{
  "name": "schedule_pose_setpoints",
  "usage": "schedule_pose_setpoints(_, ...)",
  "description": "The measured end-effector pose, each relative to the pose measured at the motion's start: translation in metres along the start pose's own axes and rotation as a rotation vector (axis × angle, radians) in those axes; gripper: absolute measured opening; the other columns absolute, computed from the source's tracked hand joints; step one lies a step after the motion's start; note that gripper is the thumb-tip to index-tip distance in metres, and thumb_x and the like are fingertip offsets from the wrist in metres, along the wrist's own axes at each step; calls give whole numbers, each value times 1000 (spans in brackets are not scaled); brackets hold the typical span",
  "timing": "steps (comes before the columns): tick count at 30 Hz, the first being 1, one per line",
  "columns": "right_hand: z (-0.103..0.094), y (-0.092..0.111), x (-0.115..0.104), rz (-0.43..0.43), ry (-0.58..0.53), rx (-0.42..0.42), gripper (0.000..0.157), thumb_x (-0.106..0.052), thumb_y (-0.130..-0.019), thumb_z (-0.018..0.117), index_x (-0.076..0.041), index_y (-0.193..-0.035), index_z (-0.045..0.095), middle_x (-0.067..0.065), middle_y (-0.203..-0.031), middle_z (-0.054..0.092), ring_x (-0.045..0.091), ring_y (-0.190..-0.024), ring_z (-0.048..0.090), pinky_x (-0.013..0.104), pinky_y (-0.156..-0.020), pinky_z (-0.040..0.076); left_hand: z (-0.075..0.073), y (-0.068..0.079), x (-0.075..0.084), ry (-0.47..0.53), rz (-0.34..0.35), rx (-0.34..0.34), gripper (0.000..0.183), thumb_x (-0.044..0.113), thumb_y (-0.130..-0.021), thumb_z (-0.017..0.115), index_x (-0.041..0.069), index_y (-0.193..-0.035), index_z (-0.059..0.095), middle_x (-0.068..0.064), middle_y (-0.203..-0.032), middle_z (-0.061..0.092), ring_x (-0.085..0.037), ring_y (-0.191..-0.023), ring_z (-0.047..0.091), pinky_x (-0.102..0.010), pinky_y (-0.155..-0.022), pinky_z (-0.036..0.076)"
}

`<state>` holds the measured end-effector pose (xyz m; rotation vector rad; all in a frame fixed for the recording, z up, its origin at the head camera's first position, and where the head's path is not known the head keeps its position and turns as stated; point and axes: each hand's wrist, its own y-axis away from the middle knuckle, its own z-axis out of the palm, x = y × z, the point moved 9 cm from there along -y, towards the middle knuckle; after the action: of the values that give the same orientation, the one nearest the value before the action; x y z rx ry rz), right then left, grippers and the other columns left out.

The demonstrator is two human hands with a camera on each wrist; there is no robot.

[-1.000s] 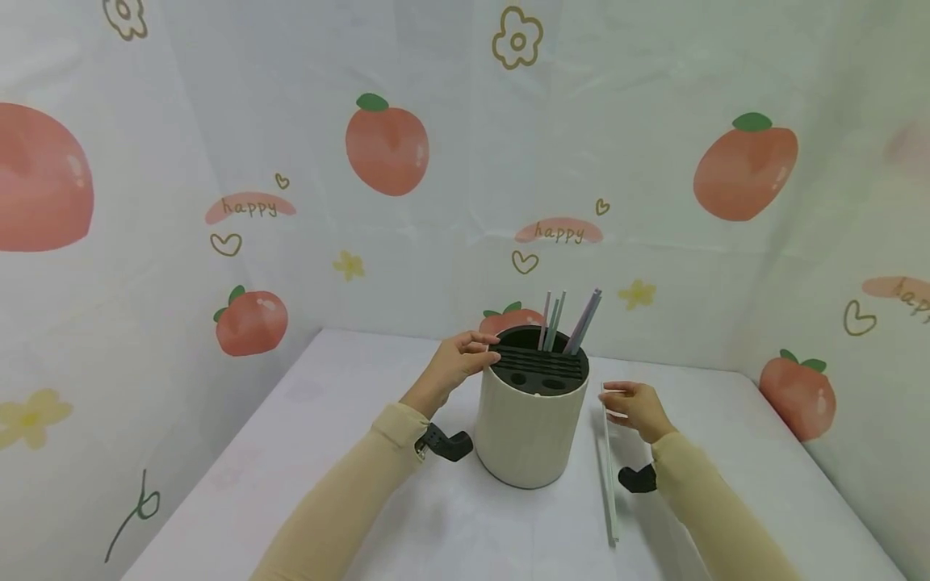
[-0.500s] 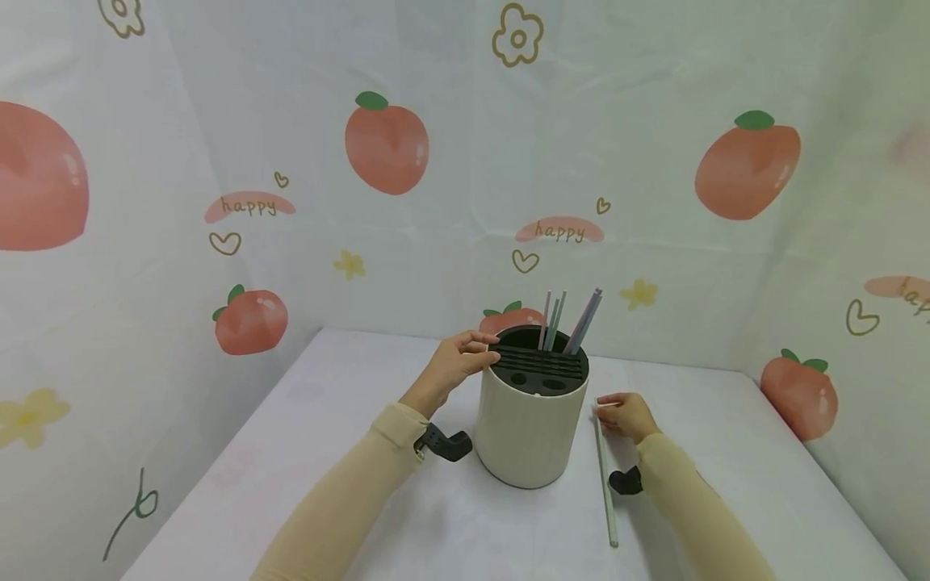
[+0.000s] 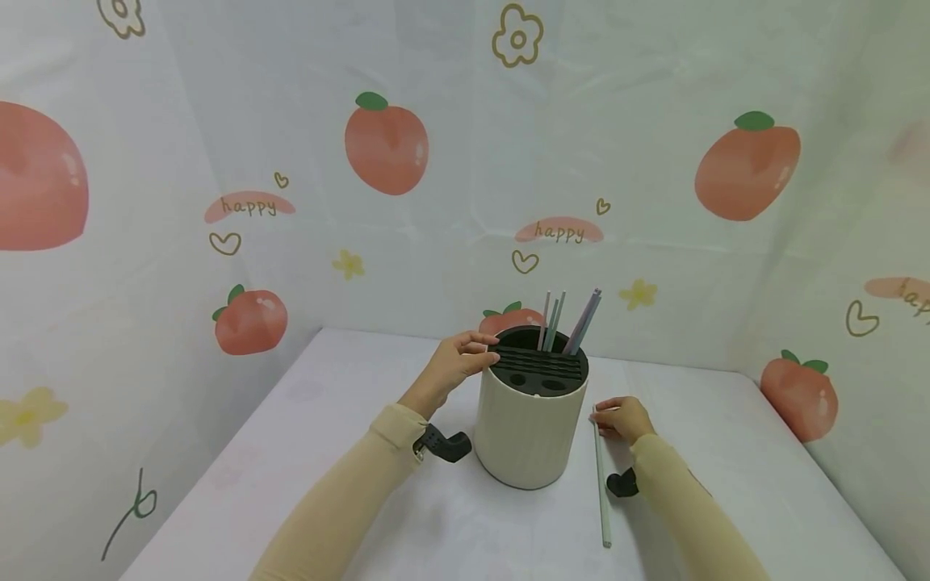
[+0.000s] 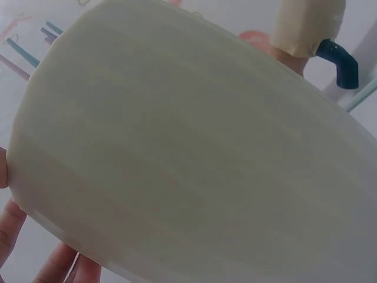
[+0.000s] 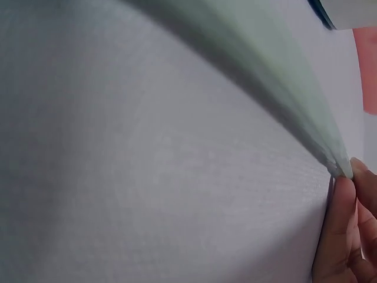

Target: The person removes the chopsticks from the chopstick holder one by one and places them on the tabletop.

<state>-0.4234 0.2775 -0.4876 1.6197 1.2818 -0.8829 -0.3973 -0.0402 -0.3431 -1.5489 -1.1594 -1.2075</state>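
A cream, upright knife holder (image 3: 532,436) with a black slotted insert (image 3: 538,367) stands on the table. My left hand (image 3: 454,367) holds its left rim, thumb and fingers at the top edge. In the left wrist view its wall (image 4: 188,147) fills the picture, with fingers (image 4: 56,265) against its edge. To the right of the holder, my right hand (image 3: 626,418) pinches the far end of a long, thin pale green stick (image 3: 602,492). The right wrist view shows thumb and fingers (image 5: 341,206) on the tip of this stick (image 5: 277,76).
Several thin pastel sticks (image 3: 552,323) stand in the holder's open rear compartment, some leaning right. A white cloth covers the table (image 3: 363,387), and a fruit-printed curtain (image 3: 465,161) rises behind it. Black bands (image 3: 446,444) are strapped to both wrists.
My right hand has moved slightly left and nearer, closing on the stick's far end. The stick has shifted a little left and turned slightly. The left hand and holder have stayed put.
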Motion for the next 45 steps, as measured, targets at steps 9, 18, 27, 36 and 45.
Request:
schedule_pose_setpoints(9,-1,-1,1,25,35,15,32,0,-81,73,13,-106,60,0,-68,61,6,-56,58,19,-54,53,1,0,0,4,-2,1,28,18,-88,70,15,-116,67,-14,-124,58,-29,-117,56,-46,-100,47)
schedule_pose_setpoints(18,-2,-5,7,67,55,-10,35,-10,-81,77,10,-105,61,2,-75,65,7,-60,59,21,-58,54,1,0,0,18,13,-5,29,17,-88,70,12,-117,67,-14,-122,59,-27,-114,57,-44,-99,48)
schedule_pose_setpoints(27,-17,11,-49,-92,-265,-113,38,-11,-96,60,12,-124,50,-1,-95,68,8,-85,65,25,-79,56,1,1,-2,18,-5,3,29,18,-88,70,14,-117,67,-13,-123,58,-25,-111,58,-43,-98,48)
schedule_pose_setpoints(36,-44,63,-166,-452,-624,-162,14,-7,-96,57,-14,-107,61,-3,-101,62,8,-92,65,23,-85,54,0,0,-1,21,11,0,29,18,-88,70,15,-116,67,-13,-122,60,-28,-115,57,-46,-100,46)
schedule_pose_setpoints(45,-26,99,-203,-674,-591,-114,18,5,-90,62,-3,-106,61,0,-99,62,9,-90,67,25,-83,55,1,1,-2,24,2,-1,29,18,-88,70,15,-117,67,-13,-122,59,-27,-114,58,-45,-100,47)
